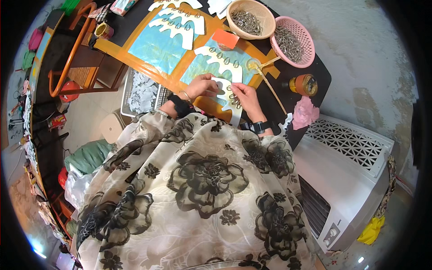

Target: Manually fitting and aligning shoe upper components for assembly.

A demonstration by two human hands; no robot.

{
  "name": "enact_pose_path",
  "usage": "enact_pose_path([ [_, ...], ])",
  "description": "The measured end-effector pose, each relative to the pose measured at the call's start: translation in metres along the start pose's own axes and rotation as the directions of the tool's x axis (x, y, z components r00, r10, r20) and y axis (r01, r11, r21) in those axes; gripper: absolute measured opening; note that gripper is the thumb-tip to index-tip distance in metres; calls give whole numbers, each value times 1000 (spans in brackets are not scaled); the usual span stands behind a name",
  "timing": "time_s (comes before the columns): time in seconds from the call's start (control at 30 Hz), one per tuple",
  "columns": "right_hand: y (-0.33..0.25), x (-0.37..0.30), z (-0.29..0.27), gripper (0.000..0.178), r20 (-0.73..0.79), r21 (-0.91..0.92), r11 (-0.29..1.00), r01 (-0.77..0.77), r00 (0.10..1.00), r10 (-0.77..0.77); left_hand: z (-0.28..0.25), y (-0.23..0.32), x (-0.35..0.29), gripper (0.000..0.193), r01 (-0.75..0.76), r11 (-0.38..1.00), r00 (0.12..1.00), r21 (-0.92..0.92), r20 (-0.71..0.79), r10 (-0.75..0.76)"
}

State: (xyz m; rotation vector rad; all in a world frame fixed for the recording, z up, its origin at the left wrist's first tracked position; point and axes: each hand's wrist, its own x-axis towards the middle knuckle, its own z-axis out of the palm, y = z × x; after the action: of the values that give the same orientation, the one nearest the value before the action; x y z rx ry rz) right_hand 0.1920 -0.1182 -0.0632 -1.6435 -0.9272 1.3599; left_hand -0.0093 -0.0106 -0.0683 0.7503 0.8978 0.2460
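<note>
Both forearms cross the near edge of the black tabletop [321, 67], hands angled toward each other. Near that edge, between them, lies a flat white scalloped piece with metal rings [226, 96]. The left hand [201, 87] curls beside its left side; the right hand's [246, 98] thumb and forefinger nearly meet over its right side. I cannot tell what either grips.

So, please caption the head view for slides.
Left hand and right hand hold a white scalloped strip bearing metal rings, a pink perforated basket beyond.
</note>
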Motion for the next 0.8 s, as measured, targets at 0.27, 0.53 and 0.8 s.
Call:
enact_pose_path([
  [0.27, -19, 15, 18, 24, -7, 64, 993, 94, 996, -94, -1, 10, -16, 30, -73, 997, 997, 35, -1, 73],
  [0.53, -31, 15, 25, 26, -45, 57, 992, 117, 992, -114, 2, 7, -14, 24, -153, 988, 980, 31, -125, 156],
  [0.8, -40, 15, 33, 29, 19, 165, 984, 64, 997, -68, 3, 7, -13, 21, -180, 983, 962, -44, -216, 167],
])
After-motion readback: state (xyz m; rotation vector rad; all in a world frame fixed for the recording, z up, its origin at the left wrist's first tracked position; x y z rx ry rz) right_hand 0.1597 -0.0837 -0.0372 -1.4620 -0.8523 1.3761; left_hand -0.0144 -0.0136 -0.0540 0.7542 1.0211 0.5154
